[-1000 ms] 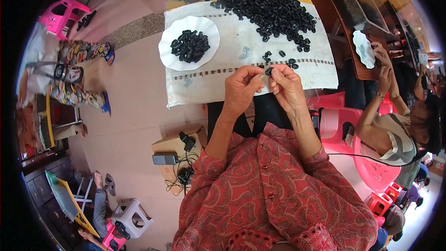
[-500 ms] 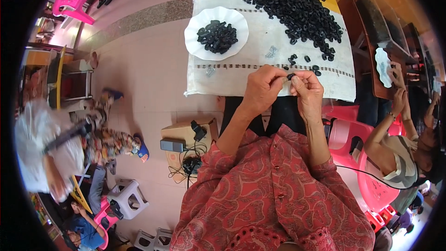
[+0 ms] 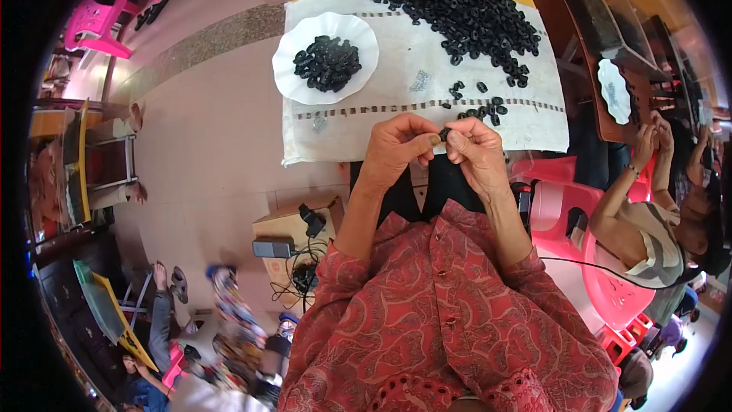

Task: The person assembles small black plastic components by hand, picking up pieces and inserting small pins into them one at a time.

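Both hands meet just past the near edge of a white cloth. My left hand pinches one side of a small black ring-like part between thumb and forefinger. On its other side, my right hand grips it with thumb and fingertips, covering most of it. Several similar black parts lie on the cloth just beyond my right hand. Farther off spreads a large heap of black parts. To the left stands a white scalloped plate with a mound of black pieces in it.
The white cloth covers the tabletop, with tiny silvery bits and a small clear piece on it. A cardboard box with cables and adapters stands on the floor at left. Pink chairs and a seated person are at right.
My hands have drawn slightly nearer to my body, still holding the black part. More loose parts beyond them now show. A passer-by at left has moved toward the lower edge.
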The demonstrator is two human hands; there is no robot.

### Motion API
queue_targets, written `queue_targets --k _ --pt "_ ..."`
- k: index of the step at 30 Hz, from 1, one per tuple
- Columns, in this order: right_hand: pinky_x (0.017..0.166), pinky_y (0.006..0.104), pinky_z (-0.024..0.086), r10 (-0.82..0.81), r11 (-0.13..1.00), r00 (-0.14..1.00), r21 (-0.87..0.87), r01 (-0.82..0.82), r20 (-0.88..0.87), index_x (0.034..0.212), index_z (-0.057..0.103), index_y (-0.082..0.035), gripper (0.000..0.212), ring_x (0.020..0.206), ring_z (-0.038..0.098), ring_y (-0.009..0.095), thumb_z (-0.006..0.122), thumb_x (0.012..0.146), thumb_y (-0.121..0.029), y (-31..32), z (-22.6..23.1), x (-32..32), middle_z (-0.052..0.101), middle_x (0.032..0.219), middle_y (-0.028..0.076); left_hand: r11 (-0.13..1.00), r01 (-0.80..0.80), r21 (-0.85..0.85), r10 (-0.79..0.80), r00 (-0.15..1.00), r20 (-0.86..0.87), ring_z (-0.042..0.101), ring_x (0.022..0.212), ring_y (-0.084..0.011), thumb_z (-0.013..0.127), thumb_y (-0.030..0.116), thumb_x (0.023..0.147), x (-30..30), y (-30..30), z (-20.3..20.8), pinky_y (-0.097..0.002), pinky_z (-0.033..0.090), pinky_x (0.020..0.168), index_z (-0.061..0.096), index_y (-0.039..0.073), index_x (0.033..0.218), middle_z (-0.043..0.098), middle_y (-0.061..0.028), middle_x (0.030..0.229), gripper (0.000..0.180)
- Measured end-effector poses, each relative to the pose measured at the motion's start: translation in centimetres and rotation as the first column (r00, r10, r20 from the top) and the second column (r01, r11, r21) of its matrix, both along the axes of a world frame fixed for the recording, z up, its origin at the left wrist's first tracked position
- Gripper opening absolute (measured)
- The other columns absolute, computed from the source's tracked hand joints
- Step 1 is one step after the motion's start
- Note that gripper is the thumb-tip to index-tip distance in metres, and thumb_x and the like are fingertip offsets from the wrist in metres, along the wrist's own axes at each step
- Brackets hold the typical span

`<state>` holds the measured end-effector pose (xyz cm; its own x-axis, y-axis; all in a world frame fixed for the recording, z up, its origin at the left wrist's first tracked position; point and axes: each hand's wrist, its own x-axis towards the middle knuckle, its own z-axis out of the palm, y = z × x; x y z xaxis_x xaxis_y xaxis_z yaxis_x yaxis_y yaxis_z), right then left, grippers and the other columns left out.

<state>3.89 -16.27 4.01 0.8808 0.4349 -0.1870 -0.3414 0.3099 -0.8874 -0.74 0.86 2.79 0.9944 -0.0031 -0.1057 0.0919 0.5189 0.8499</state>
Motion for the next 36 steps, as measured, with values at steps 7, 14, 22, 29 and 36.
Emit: queue_targets --k 7,14,22,29,36 --pt "0.053 0.0161 0.042 -0.027 1.000 0.999 -0.005 0.027 0.036 0.097 0.065 -0.004 0.012 0.059 0.055 0.005 0.066 0.086 -0.009 0.2 0.1 0.1 0.062 0.070 0.002 0.997 -0.056 -0.045 0.056 0.998 0.000 0.059 0.061 -0.0096 0.068 0.005 0.083 0.1 -0.7 -0.7 -0.0212 0.049 0.052 0.064 -0.002 0.093 0.065 -0.0062 0.075 0.013" --pt "0.053 0.0164 0.042 -0.052 0.998 0.999 0.021 0.053 -0.009 0.098 0.064 -0.003 0.012 0.060 0.055 0.006 0.065 0.086 -0.007 0.1 -0.1 -0.1 0.063 0.072 0.002 0.999 -0.039 -0.015 0.039 0.999 0.007 0.060 0.060 -0.0085 0.065 0.004 0.085 0.2 -1.0 -0.6 -0.0196 0.050 0.053 0.064 -0.002 0.093 0.064 -0.0052 0.072 0.010" --pt "0.054 0.0171 0.042 -0.137 0.989 0.990 0.053 0.136 0.017 0.099 0.063 -0.003 0.013 0.060 0.055 0.006 0.065 0.086 -0.007 0.3 -0.2 -0.4 0.063 0.076 0.001 0.991 -0.129 -0.018 0.129 0.992 -0.012 0.061 0.063 -0.0082 0.064 0.004 0.086 0.3 -2.1 -0.1 -0.0197 0.050 0.053 0.063 -0.003 0.095 0.064 -0.0051 0.074 0.011" --pt "0.053 0.0181 0.043 -0.159 0.986 0.986 -0.037 0.161 0.043 0.094 0.064 -0.004 0.009 0.058 0.054 0.005 0.066 0.085 -0.007 -0.2 0.1 -0.7 0.062 0.071 0.001 0.993 -0.121 -0.011 0.121 0.993 0.000 0.061 0.063 -0.0110 0.062 0.001 0.086 0.1 -2.4 -0.2 -0.0211 0.050 0.054 0.062 -0.004 0.094 0.064 -0.0061 0.077 0.010" --pt "0.053 0.0170 0.042 -0.082 0.989 0.987 -0.111 0.098 0.137 0.093 0.064 -0.004 0.008 0.059 0.054 0.004 0.066 0.086 -0.007 -1.3 0.8 -0.8 0.063 0.074 -0.001 0.996 -0.084 0.010 0.084 0.996 0.022 0.059 0.060 -0.0095 0.065 0.002 0.085 0.1 -2.6 -0.6 -0.0211 0.049 0.053 0.063 -0.002 0.092 0.064 -0.0053 0.076 0.009"
